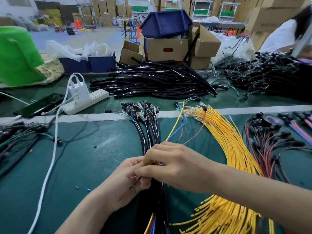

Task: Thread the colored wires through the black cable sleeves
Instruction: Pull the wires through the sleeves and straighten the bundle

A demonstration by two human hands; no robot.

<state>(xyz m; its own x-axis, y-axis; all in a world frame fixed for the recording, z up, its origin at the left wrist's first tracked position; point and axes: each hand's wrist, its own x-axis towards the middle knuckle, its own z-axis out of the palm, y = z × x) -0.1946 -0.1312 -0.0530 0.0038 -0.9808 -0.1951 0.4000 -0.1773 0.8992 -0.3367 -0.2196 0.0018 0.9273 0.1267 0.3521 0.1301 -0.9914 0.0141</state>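
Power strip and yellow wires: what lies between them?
Head view: a bunch of black-sleeved harnesses, then a few loose coloured wires nearer the yellow wires.

From here, the right hand [170,166] hides where the colored wires [171,132] meet the black sleeves [148,137]. The yellow wire bundle [228,142] and a person [283,38] at far right run off the edges.

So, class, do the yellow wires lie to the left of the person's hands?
No: the yellow wires fan out to the right of the left hand and the right hand.
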